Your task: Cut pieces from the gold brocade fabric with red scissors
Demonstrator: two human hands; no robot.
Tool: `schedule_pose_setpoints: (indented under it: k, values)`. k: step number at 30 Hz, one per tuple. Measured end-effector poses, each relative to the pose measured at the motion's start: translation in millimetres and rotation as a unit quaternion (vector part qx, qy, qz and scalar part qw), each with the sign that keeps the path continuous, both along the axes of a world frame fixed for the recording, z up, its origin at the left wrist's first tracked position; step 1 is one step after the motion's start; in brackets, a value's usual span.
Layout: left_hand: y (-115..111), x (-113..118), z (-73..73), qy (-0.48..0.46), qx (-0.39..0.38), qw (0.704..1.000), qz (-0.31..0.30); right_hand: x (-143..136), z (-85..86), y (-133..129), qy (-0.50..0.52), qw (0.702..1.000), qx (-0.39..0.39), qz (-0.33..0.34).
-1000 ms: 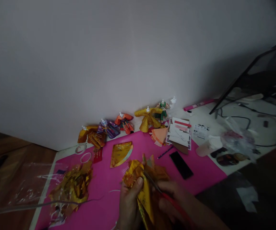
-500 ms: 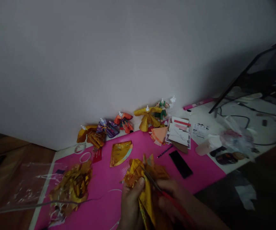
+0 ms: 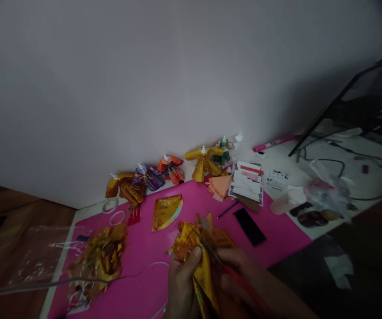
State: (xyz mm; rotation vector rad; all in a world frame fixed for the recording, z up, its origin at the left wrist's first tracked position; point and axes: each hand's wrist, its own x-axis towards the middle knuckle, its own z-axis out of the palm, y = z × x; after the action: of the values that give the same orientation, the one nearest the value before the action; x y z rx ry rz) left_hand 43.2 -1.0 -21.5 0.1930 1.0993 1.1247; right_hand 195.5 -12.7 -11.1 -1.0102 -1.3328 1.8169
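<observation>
My left hand pinches a piece of yellow fabric between thumb and fingers, with frayed edges bunched above the thumb. In my right hand is a pair of scissors with red handles and dark blades. The blades point up and left and lie against the fabric just above my left thumb; whether they are parted I cannot tell. More orange-gold fabric sits behind the hands. Beyond them, a fan-shaped yellow fabric piece lies flat on the pink mat.
A plastic bag of yellow scraps lies left. Several small costumed forms, including one in yellow, line the wall. A black phone, papers, a bottle and a monitor stand to the right.
Almost nothing differs. The view has shifted very slightly; both hands keep their hold on the fabric and the scissors.
</observation>
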Motion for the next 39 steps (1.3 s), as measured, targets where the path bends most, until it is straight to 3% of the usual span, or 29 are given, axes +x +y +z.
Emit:
schedule_pose_setpoints:
  k: [6,13,21,29,32,36,39]
  values:
    - [-2,2,-2.5,0.011,0.012,1.000,0.027,-3,-18.3,-4,-0.006,1.000,0.017,-0.013]
    - [-1,10,4.2,-0.035,0.028,0.997,0.063,0,-14.9,-5,-0.032,0.999,0.037,-0.022]
    - [-1,6,1.8,-0.029,0.032,0.999,0.011,-3,-8.1,-5,-0.015,0.999,0.021,-0.030]
    - [-2,7,0.1,-0.020,0.044,0.999,0.009,3,-25.0,-19,-0.066,0.996,0.030,-0.051]
    - [-2,7,2.3,-0.015,0.036,0.999,0.011,9,-22.6,-26,-0.101,0.992,0.038,-0.072]
    - [-3,9,5.6,-0.011,0.027,0.999,0.019,16,-12.7,-29,-0.113,0.992,0.026,-0.046]
    - [-3,12,7.5,-0.029,0.038,0.998,0.034,12,-19.7,-27,-0.110,0.992,0.032,-0.060]
